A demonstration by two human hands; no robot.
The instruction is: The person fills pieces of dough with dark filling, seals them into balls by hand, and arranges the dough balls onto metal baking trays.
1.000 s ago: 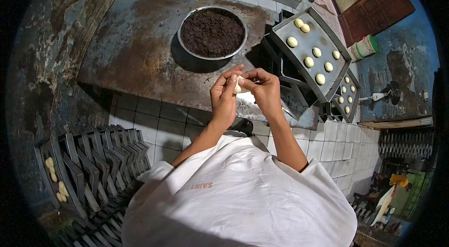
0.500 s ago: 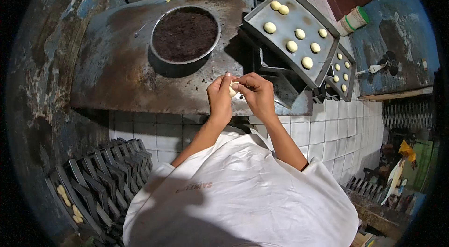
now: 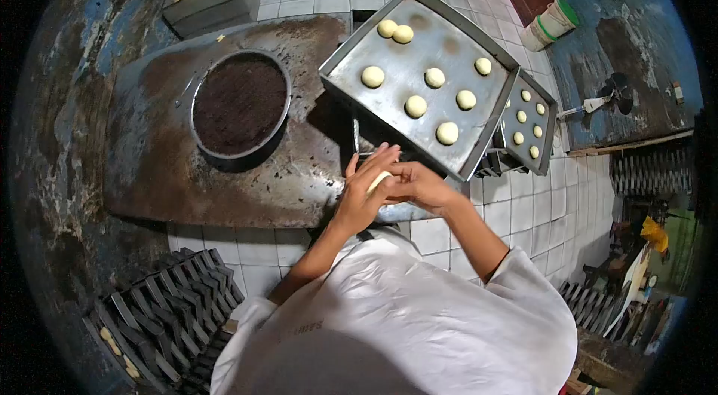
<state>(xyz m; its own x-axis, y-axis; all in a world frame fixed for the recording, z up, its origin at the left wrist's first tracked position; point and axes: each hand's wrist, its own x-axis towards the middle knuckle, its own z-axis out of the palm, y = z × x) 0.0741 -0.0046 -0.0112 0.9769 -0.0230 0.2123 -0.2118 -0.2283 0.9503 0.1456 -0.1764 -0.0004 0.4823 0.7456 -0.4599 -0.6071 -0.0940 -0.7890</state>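
- While both hands are meeting above the worktable's [image 3: 149,182] near edge, toward its right end, one pale dough piece [image 3: 380,181] is resting between them.
- Left hand [image 3: 362,196]: is cupping the dough from the left, fingers extending loosely toward the baking tray [image 3: 426,142]; hold half-closed, apparently light.
- Right hand [image 3: 423,185]: is bending its fingers in against the dough's right side; exact fingertip contact hidden, cannot tell.
- Handling, as judged: shaping is probably calling for gentle, even pressure, the dough turning against the cupped palm; any seam, being out of sight, is likely needing a firm pinch, without tearing the skin.
- Dough, condition: is showing cream-coloured and smooth where uncovered; full outline and underside hidden.
- Dough balls [image 3: 416,106], eight, matching in colour: are sitting on the tray, two touching near its far corner, the others apart.
- Metal bowl [image 3: 285,113], one, filled with dark mix [image 3: 239,103]: is standing left of the tray, nearer the worktable's far edge.
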